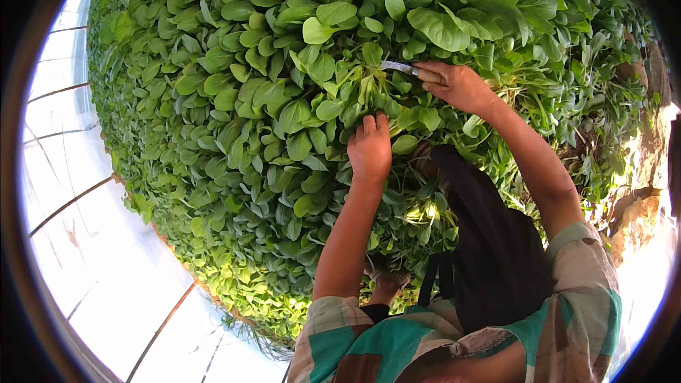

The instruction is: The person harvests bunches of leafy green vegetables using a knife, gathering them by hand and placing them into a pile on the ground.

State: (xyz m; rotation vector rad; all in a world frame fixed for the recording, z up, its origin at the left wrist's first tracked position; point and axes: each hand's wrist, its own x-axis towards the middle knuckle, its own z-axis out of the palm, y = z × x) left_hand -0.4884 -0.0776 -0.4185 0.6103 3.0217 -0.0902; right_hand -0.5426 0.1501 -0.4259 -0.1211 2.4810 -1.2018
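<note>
My right hand (458, 86) grips the wooden handle (429, 75) of a small curved knife, possibly a sickle. Its metal blade (399, 67) points left into a cluster of pale stems (367, 85); the tip is partly lost among the leaves. Lower and to the left, my left hand (371, 146) reaches into the leafy greens (298, 114), its fingers bent and touching leaves. Foliage hides the fingertips, so whether they grasp a stem is unclear.
Dense greens with broad oval leaves spread around both hands. Cut or flattened stems (511, 93) lie near my right wrist. Translucent sheeting on a rib frame (90, 255) curves along the left. My dark-clad leg (479, 229) and a foot (388, 279) stand among the plants.
</note>
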